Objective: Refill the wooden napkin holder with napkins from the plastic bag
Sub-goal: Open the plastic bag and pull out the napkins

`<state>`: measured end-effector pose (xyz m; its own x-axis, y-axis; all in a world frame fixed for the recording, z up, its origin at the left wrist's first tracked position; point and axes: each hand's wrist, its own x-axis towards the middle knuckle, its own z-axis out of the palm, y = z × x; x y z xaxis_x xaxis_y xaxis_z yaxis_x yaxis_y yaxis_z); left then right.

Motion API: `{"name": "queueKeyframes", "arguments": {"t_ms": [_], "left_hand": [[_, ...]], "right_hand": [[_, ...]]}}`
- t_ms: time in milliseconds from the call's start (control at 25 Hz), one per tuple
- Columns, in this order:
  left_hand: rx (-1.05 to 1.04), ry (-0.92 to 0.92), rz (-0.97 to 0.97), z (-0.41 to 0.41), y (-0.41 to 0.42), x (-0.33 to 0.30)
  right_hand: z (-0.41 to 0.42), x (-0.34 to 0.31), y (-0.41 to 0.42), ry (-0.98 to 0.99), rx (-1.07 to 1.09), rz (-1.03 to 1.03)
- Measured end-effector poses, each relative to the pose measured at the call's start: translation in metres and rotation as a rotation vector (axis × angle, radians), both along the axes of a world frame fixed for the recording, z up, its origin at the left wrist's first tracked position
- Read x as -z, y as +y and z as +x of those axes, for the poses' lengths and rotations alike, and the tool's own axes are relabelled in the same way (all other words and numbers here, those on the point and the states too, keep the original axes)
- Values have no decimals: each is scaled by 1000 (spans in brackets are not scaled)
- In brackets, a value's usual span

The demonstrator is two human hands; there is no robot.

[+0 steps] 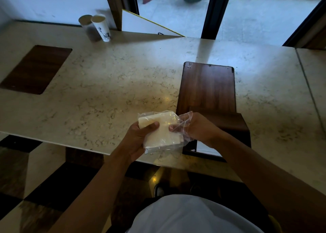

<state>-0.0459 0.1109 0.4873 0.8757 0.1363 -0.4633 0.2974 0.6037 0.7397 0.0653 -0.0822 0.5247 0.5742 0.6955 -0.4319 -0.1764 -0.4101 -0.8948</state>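
Head view: we're early in the refill, still unpacking. Left hand [139, 137] grips the napkins [158, 130] through the plastic bag [157, 148], thumb across the top of the stack. Right hand [192, 127] has its fingers pinched into the loose film at the bag's open end, over the near edge of the counter [105, 91]. Our read: it's peeling the bag back, or about to draw the stack out.

Stack looks fully inside the bag; nothing pulled clear yet.

Wooden napkin holder [208, 90] sits on the counter toward its near right edge, just behind and partly under the right hand. Something white shows at its near end below the right wrist; can't tell if that's leftover napkins or part of the holder.

Left to do: free the stack from the film, seat it in the holder, ditch the bag.

Two paper cups [102, 28] at the counter's far edge, well apart, not involved.
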Motion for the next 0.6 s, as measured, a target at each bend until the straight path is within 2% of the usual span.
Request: {"name": "queueKeyframes", "arguments": {"t_ms": [200,400,600], "left_hand": [[-47,50,53,2,6,6],[-47,35,110,-2,21,16],[-117,44,91,-7,41,24]], "right_hand": [[1,7,-7,-7,81,18],[8,2,-14,87,133,53],[16,2,-18,88,306,116]]}}
